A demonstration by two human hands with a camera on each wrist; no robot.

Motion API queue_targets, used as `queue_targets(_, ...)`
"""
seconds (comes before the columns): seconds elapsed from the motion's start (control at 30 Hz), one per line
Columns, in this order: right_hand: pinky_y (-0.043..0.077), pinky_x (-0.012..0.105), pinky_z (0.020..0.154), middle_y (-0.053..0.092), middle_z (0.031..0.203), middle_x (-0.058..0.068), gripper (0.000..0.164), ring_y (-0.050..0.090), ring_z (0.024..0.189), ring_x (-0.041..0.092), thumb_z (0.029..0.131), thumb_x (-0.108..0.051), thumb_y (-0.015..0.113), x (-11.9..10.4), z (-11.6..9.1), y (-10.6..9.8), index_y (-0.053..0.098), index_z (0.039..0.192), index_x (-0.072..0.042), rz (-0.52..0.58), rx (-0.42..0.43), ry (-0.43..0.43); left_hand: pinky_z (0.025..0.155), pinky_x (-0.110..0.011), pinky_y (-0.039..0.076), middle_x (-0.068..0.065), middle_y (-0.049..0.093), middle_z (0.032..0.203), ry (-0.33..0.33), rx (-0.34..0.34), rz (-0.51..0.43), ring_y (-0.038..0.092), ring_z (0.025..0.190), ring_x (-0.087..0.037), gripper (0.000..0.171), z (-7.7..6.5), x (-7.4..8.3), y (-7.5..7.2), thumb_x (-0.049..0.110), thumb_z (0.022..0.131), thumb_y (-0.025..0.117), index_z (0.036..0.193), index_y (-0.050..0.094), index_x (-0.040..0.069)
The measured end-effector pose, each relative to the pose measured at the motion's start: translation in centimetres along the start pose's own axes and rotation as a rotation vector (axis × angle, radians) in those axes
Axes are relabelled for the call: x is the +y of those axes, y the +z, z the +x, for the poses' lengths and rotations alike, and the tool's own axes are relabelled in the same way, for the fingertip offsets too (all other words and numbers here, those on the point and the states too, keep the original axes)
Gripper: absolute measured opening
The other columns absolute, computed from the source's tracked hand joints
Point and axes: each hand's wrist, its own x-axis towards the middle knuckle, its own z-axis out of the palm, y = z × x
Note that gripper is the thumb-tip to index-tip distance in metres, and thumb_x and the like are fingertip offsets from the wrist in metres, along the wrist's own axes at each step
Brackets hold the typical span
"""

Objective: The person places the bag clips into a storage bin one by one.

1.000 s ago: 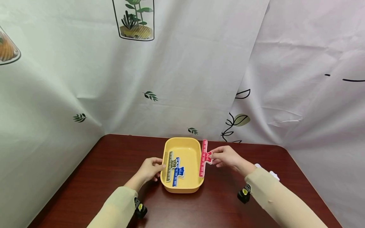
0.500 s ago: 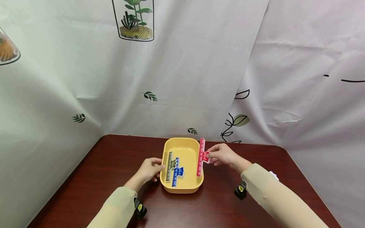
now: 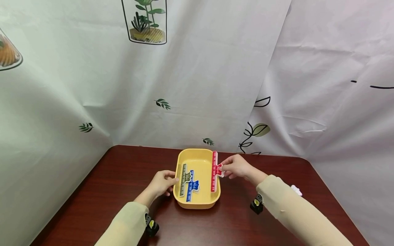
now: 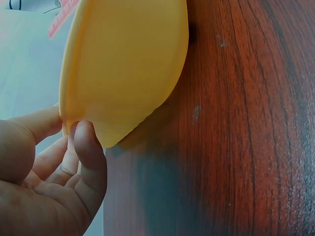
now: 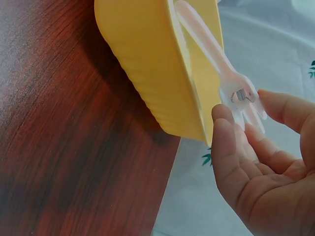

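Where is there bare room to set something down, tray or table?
In the yellow tray: the far end, and the strip between the blue clip and the red clip the right hand holds. On the table: in front of the tray, between left sleeve and right sleeve. Crowded: the tray's left side, with green clip, blue clip and left hand.

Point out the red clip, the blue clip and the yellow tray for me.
Red clip (image 3: 213, 172): head view, on the middle of its long striped bar.
Blue clip (image 3: 190, 186): head view, on the middle of its striped bar.
Yellow tray (image 3: 201, 171): head view, on a bare part of its floor.
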Motion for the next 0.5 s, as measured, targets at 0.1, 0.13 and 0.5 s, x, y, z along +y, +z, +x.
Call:
queue_targets(0.1,0.058,0.035,0.061,0.071,0.082,0.007,0.028,0.070,0.074,0.023,0.083,-0.016,0.069,0.04,0.06,0.19,0.068,0.105,0.003,-0.011,0.007,0.006,0.041,-0.026,0.047,-0.008,0.058,0.077,0.000,0.001,0.003,0.051,0.053,-0.015,0.033,-0.04,0.02,0.02,0.011,0.087,0.065,0.117,0.059,-0.003)
queue_targets(0.13,0.058,0.034,0.060,0.071,0.082,0.007,0.028,0.070,0.075,0.024,0.083,-0.016,0.069,0.07,0.09,0.25,0.068,0.104,0.002,-0.017,0.008,0.009,0.041,-0.026,0.047,-0.008,0.058,0.077,0.002,0.001,0.004,0.051,0.053,-0.015,0.033,-0.06,0.03,0.03,0.011,0.087,0.065,0.117,0.059,-0.003)
queue_targets(0.5,0.055,0.031,0.054,0.070,0.075,0.005,0.022,0.068,0.071,0.023,0.079,-0.014,0.070,-0.14,0.20,0.81,0.070,0.096,0.000,-0.059,0.020,0.004,0.041,-0.026,0.047,-0.009,0.058,0.077,-0.003,0.003,0.010,0.052,0.053,-0.015,0.033,0.01,-0.14,0.01,0.011,0.087,0.065,0.117,0.059,-0.003)
